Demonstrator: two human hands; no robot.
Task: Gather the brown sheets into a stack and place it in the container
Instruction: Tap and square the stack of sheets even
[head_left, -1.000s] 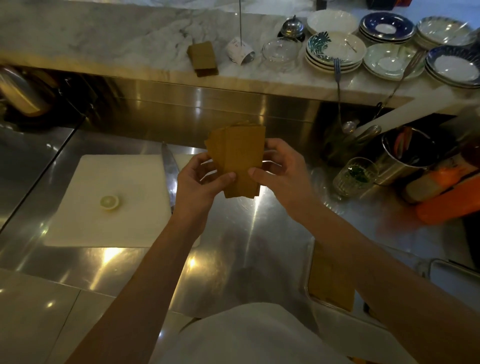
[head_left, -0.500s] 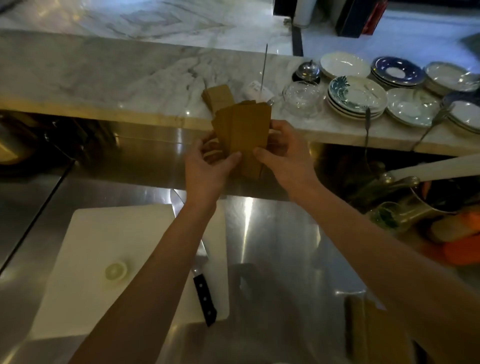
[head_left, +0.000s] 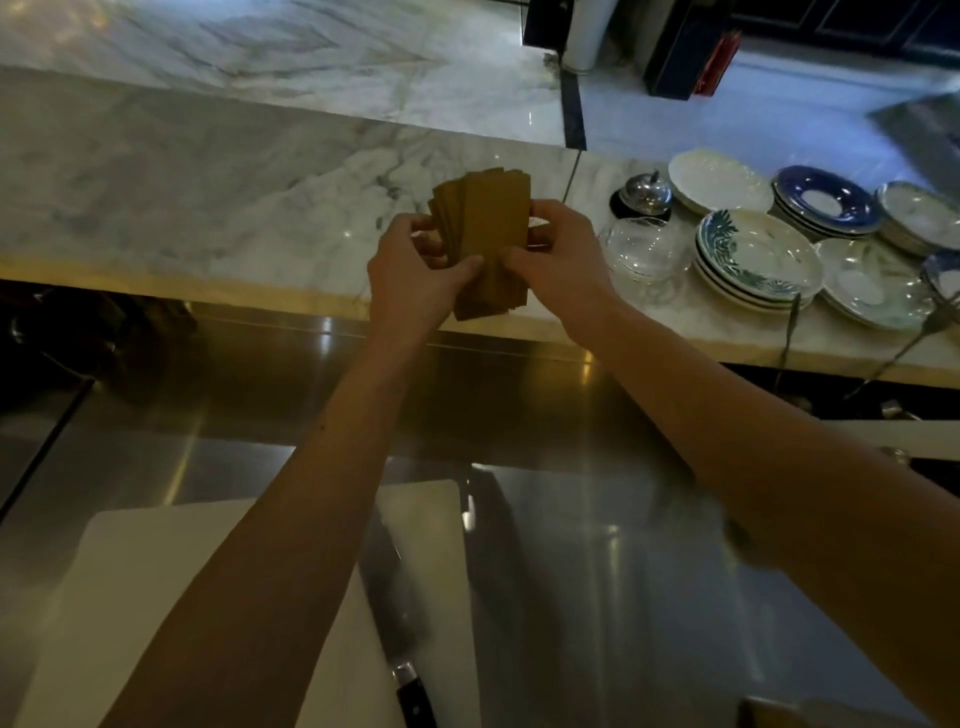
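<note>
— Marble counter (head_left: 208, 208) runs across the far side, with a steel worktop (head_left: 597, 571) below it, nearer the camera. Where are the brown sheets (head_left: 485, 239)?

— Held upright over the marble's near edge, between both hands. They aren't squared up — the far edges fan out toward the left.

— How are the hands set?

— The left hand (head_left: 410, 275) pinches the sheets' left side, thumb across the front face. The right hand (head_left: 561, 265) grips the right side the same way, its fingers curled behind, mostly hidden by the sheets.

— What's around them?

— To the right on the marble, stacked plates (head_left: 758, 260), a glass bowl (head_left: 644, 249) and a small metal bell (head_left: 645, 193). Something white shows just behind the right fingers; I can't tell what it is.

— And the lower part?

— A white cutting board (head_left: 156, 597) lies on the steel, partly covered by the left forearm. A knife (head_left: 405, 639) rests on it, blade blurred, black handle cut off by the bottom edge. A brownish thing at the lower right corner is cropped and too dim to identify.
</note>
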